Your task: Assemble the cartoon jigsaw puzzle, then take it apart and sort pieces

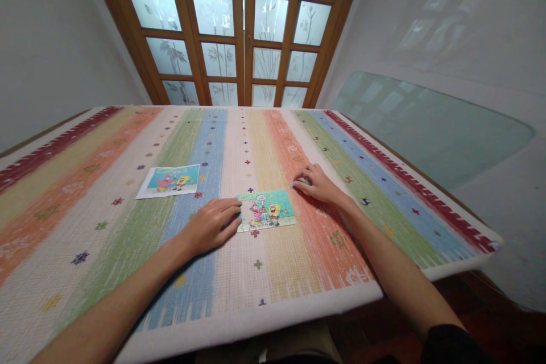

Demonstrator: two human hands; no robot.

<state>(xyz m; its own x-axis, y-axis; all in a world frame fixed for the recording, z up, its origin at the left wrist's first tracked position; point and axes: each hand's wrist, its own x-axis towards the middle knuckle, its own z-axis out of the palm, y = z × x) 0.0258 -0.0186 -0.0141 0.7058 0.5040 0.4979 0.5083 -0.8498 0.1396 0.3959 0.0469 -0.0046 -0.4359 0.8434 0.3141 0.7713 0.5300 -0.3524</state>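
Observation:
A small jigsaw puzzle (275, 210) with cartoon figures on a teal ground lies flat on the striped tablecloth. Its left side has a gap where a pale surface shows. My left hand (216, 223) rests palm down at the puzzle's left edge, fingers stretched and thumb apart, some fingertips touching the edge. To the right of the puzzle, my right hand (314, 183) is closed in a pinch just over the cloth. A little teal puzzle piece (303, 181) shows between its fingers, partly hidden by them.
A white paper with a printed cartoon picture (173, 181) lies to the left, beyond my left hand. The striped tablecloth (239, 290) covers the table to its front edge. Wooden glass-paned doors (244, 40) stand behind; a glass panel (430, 119) leans at the right wall.

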